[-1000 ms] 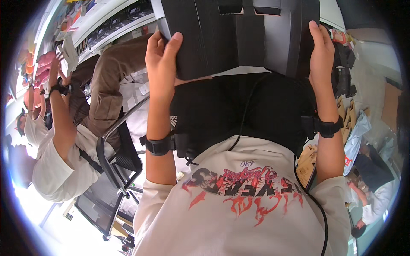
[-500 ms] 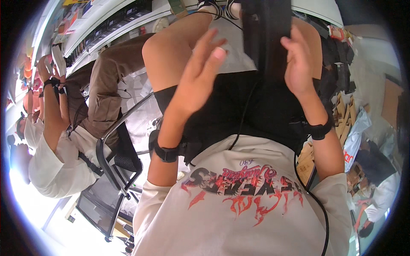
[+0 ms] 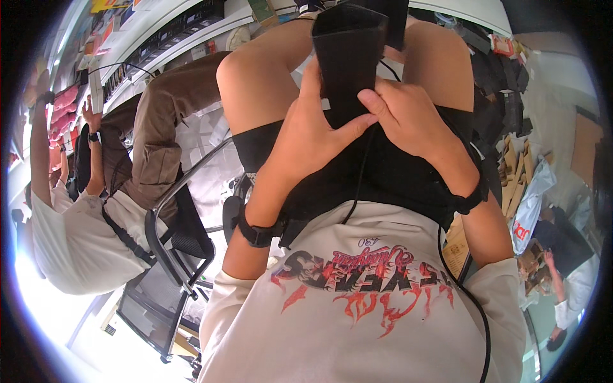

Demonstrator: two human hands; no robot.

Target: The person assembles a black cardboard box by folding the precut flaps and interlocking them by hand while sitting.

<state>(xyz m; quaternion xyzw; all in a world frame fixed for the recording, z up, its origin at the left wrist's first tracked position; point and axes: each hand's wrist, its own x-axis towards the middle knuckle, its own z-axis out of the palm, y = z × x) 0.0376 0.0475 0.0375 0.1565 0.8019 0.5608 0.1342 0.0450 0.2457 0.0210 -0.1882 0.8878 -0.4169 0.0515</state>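
Above my lap I hold a black open-ended box (image 3: 351, 67), folded from what looks like card. It is tilted, with its angular open end toward the top of the view. My left hand (image 3: 310, 134) wraps its left side, fingers partly behind it and thumb across the lower end. My right hand (image 3: 412, 118) grips the lower right corner, its thumb near the left thumb; its other fingers are hidden. Just behind and to the right stands another black panel (image 3: 397, 25); whether it joins the box I cannot tell.
At left, a person (image 3: 83, 236) in a white shirt sits by a black chair (image 3: 182, 246). Black boxes (image 3: 507, 105) are heaped at right, above brown cardboard pieces (image 3: 511, 175) and a white plastic bag (image 3: 533, 198). Another person (image 3: 568, 268) is at far right. A shelf edge (image 3: 169, 45) runs along the top left.
My hands were apart with fingers spread beside a tall black piece. Now they have come together round the black box, whose open end has tipped into view. The person at left has shifted their arms.
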